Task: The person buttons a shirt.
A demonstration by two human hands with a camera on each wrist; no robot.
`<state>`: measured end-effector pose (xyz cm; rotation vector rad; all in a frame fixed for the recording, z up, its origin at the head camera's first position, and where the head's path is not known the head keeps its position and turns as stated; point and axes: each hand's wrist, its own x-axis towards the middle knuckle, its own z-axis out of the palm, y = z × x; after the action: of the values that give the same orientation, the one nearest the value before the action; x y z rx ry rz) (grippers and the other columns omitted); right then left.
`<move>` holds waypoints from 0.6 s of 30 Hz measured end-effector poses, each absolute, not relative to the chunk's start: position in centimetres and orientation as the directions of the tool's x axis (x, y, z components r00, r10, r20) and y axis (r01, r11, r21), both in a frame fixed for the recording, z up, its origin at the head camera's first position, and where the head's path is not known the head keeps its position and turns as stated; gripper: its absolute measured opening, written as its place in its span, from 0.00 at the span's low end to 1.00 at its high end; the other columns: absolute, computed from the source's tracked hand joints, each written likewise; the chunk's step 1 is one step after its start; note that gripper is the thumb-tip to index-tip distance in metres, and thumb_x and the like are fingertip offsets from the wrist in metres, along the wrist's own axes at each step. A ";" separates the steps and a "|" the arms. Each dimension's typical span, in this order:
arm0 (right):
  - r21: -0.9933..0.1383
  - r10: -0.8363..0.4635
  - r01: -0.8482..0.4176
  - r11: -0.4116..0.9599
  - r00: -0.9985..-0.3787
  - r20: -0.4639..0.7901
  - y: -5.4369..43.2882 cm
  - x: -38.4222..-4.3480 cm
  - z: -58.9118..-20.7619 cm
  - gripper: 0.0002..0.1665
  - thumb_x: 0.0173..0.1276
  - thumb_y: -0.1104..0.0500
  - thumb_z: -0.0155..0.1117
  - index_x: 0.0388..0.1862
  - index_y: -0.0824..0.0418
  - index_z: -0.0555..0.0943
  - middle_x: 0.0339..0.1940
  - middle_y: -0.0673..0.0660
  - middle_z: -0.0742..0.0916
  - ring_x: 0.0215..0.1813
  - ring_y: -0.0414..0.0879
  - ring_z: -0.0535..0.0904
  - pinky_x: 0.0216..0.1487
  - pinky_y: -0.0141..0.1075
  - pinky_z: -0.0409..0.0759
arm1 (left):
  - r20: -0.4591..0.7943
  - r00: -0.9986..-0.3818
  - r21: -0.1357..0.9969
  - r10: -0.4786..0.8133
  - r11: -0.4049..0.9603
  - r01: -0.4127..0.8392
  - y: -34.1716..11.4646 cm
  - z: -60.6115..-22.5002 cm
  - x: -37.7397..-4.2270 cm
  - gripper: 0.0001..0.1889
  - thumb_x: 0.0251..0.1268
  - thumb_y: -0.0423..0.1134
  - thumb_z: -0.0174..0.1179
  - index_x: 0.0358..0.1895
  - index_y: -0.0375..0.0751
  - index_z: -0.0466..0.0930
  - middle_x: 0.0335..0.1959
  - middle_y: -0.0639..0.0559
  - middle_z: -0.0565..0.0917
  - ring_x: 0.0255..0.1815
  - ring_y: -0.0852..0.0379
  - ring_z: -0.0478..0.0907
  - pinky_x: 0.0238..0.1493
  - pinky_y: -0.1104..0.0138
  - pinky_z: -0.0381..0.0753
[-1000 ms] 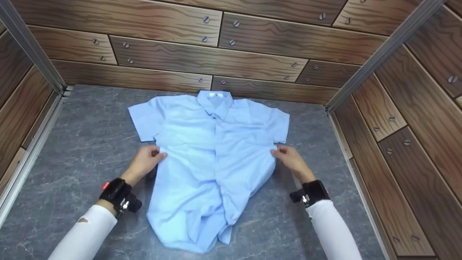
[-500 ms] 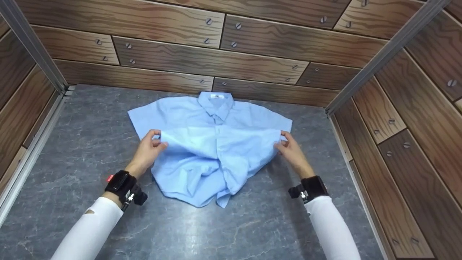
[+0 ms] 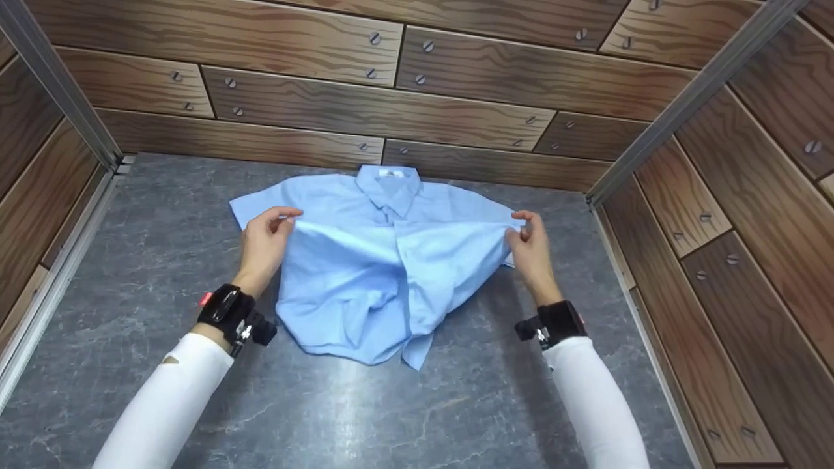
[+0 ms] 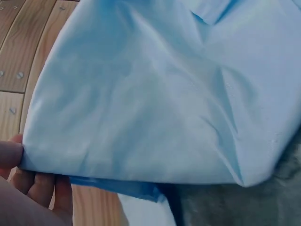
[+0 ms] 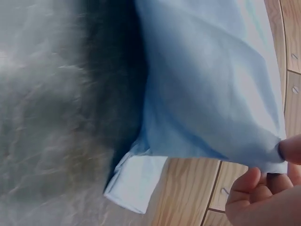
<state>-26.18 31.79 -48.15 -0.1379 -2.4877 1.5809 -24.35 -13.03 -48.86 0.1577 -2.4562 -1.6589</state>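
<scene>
A light blue short-sleeved shirt (image 3: 345,260) lies front up on the grey surface, collar toward the back wall. Its body is lifted and folded up over the chest, with a raised edge stretched between the two hands. My left hand (image 3: 264,244) pinches one side of that edge between thumb and fingers; in the left wrist view the cloth (image 4: 131,103) hangs from the grip. My right hand (image 3: 531,251) pinches the opposite side near the right sleeve, and the right wrist view shows thumb and fingers on the cloth corner (image 5: 263,155). The lower part bunches in creases toward me.
Wood-patterned panels (image 3: 293,85) stand along the back and both sides, joined by metal corner posts (image 3: 690,104). The grey marbled surface (image 3: 391,417) stretches in front of the shirt. A black device is strapped on each wrist.
Both hands have moved away from the person toward the collar, carrying the shirt's sides. The shirt's body has been lifted and folded over the chest, and its lower end has drawn up the surface.
</scene>
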 end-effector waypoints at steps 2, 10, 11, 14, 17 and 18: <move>-0.904 0.189 -0.041 0.426 -0.973 0.133 31.5 -27.0 -47.5 0.17 0.72 0.63 0.52 0.59 0.59 0.71 0.22 0.49 0.65 0.22 0.39 0.60 0.28 0.32 0.63 | 0.072 -0.980 0.944 -0.186 0.329 0.008 -12.8 -47.9 -25.1 0.12 0.73 0.38 0.51 0.51 0.47 0.83 0.42 0.50 0.83 0.34 0.60 0.71 0.36 0.69 0.69; -0.981 0.233 -0.109 0.163 -0.962 0.146 30.5 -29.5 -42.5 0.17 0.71 0.66 0.54 0.57 0.69 0.72 0.33 0.54 0.78 0.32 0.44 0.74 0.38 0.35 0.77 | 0.127 -0.972 0.991 -0.197 0.058 0.118 -11.9 -43.7 -27.9 0.12 0.69 0.33 0.54 0.51 0.36 0.82 0.42 0.48 0.82 0.35 0.62 0.73 0.38 0.72 0.69; -0.984 0.235 -0.116 0.134 -0.961 0.145 30.6 -29.6 -42.2 0.16 0.71 0.66 0.55 0.56 0.68 0.73 0.32 0.56 0.78 0.31 0.44 0.74 0.38 0.35 0.78 | 0.129 -0.972 0.992 -0.198 0.026 0.126 -11.9 -43.5 -28.0 0.12 0.69 0.33 0.54 0.51 0.35 0.82 0.43 0.49 0.82 0.37 0.62 0.73 0.40 0.72 0.69; -0.986 0.246 -0.125 0.113 -0.958 0.150 30.9 -29.3 -42.4 0.11 0.71 0.64 0.57 0.50 0.65 0.75 0.31 0.55 0.79 0.29 0.43 0.73 0.33 0.31 0.77 | 0.117 -0.972 0.991 -0.205 -0.040 0.128 -12.0 -43.5 -27.6 0.13 0.69 0.34 0.54 0.50 0.33 0.82 0.45 0.49 0.84 0.44 0.61 0.76 0.48 0.70 0.70; -0.978 0.246 -0.090 0.188 -0.960 0.136 31.8 -28.8 -44.6 0.10 0.70 0.62 0.59 0.48 0.63 0.77 0.34 0.52 0.80 0.32 0.39 0.74 0.35 0.30 0.76 | 0.061 -0.972 0.995 -0.227 -0.057 0.076 -12.4 -44.6 -26.9 0.15 0.70 0.40 0.54 0.46 0.32 0.84 0.45 0.52 0.85 0.50 0.62 0.76 0.55 0.70 0.69; -0.972 0.240 -0.071 0.222 -0.963 0.125 31.9 -28.3 -45.1 0.11 0.69 0.62 0.59 0.48 0.64 0.77 0.36 0.51 0.81 0.33 0.38 0.74 0.35 0.29 0.75 | 0.035 -0.971 0.997 -0.236 -0.053 0.048 -12.5 -45.0 -26.6 0.15 0.70 0.41 0.54 0.44 0.33 0.85 0.43 0.53 0.85 0.50 0.61 0.76 0.55 0.69 0.69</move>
<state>-28.30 31.95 -45.13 -0.1599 -2.2484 1.8098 -26.57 -12.46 -45.02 0.2039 -2.0156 -2.1367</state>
